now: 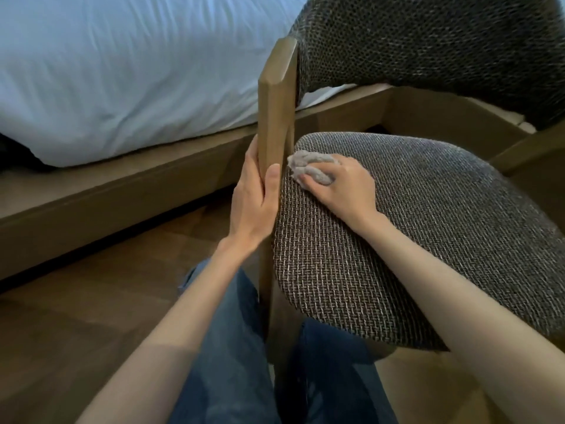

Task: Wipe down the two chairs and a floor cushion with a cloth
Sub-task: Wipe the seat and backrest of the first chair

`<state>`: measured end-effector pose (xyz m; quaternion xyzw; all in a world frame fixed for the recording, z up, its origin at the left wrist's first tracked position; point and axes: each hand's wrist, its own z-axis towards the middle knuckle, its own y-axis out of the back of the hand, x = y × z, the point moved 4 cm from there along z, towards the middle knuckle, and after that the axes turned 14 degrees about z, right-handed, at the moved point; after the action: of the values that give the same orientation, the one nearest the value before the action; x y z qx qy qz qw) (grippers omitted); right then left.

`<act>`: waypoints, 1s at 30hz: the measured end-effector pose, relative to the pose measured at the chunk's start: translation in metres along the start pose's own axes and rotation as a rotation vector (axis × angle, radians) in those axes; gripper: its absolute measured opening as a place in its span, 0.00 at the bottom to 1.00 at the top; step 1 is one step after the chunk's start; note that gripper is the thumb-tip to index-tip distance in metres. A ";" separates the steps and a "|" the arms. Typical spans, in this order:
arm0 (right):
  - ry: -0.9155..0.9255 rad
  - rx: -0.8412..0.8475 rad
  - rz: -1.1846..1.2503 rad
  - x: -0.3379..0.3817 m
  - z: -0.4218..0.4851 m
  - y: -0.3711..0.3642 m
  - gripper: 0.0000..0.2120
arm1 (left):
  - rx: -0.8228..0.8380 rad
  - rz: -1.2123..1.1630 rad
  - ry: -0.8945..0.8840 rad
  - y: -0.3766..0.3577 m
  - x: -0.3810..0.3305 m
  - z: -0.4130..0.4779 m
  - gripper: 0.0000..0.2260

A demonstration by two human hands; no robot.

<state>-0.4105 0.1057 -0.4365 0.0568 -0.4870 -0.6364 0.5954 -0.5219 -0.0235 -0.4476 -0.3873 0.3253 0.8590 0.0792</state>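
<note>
Head view, progress: wiping is under way on one grey woven-fabric chair seat [412, 240]; judged early, since no second chair or floor cushion is in view.
Cloth: bunched pale grey cloth [305, 168] lies on the seat's near-left edge.
Right hand [345, 185]: fingers curled over the cloth, pressing it down.
Left hand [256, 194]: gripped around the upright brown wooden chair post [275, 117], steadying it.

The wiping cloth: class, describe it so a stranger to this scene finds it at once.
Beside the white bed stands a wooden chair with a dark woven seat. At the seat's corner by the upright wooden post that the left hand grips, the right hand holds a bunched cloth. It is pale grey and fluffy, unlike the dark weave.
</note>
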 end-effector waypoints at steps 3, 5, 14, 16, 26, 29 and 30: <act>-0.068 -0.042 -0.028 -0.031 0.047 -0.016 0.16 | -0.065 0.003 -0.020 -0.005 0.004 0.002 0.30; -0.131 -0.069 -0.046 -0.051 0.074 -0.025 0.16 | -0.085 -0.017 -0.004 -0.008 0.011 0.001 0.29; -0.067 -0.031 -0.124 -0.041 0.087 -0.035 0.11 | -0.142 -0.075 0.027 -0.018 0.019 0.001 0.31; 0.040 -0.005 -0.063 -0.022 0.059 -0.022 0.09 | -0.142 -0.082 0.031 -0.017 0.018 0.001 0.33; 0.028 -0.038 -0.014 -0.052 0.066 -0.012 0.12 | -0.137 -0.101 0.065 -0.018 0.019 -0.002 0.36; -0.256 -0.124 -0.152 -0.105 0.103 -0.012 0.17 | -0.150 -0.098 0.072 -0.018 0.018 -0.002 0.37; -0.327 -0.137 -0.179 -0.115 0.109 -0.012 0.18 | -0.152 -0.099 0.069 -0.018 0.018 -0.002 0.37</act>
<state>-0.4577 0.2577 -0.4468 -0.0448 -0.5257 -0.7193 0.4520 -0.5260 -0.0124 -0.4704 -0.4374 0.2420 0.8623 0.0808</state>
